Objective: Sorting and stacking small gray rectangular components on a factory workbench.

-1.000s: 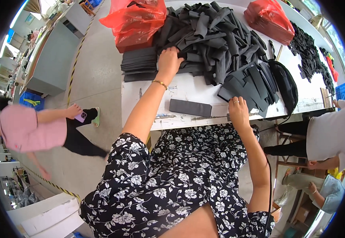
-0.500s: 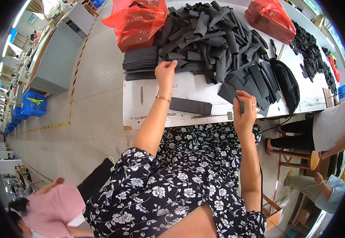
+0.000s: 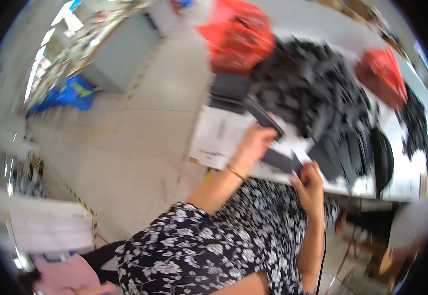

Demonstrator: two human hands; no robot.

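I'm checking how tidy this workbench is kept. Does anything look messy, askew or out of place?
The black foam pieces lie in a loose, jumbled heap across the white table, while a small stack beside them is squared. The left hand holds a long strip at a slant. The picture is blurred, so no damage can be judged.

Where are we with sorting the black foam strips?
Done: a neat stack of strips by the red bag. In hand: left hand lifts one long strip; right hand touches a flat piece. Left: the big loose pile.
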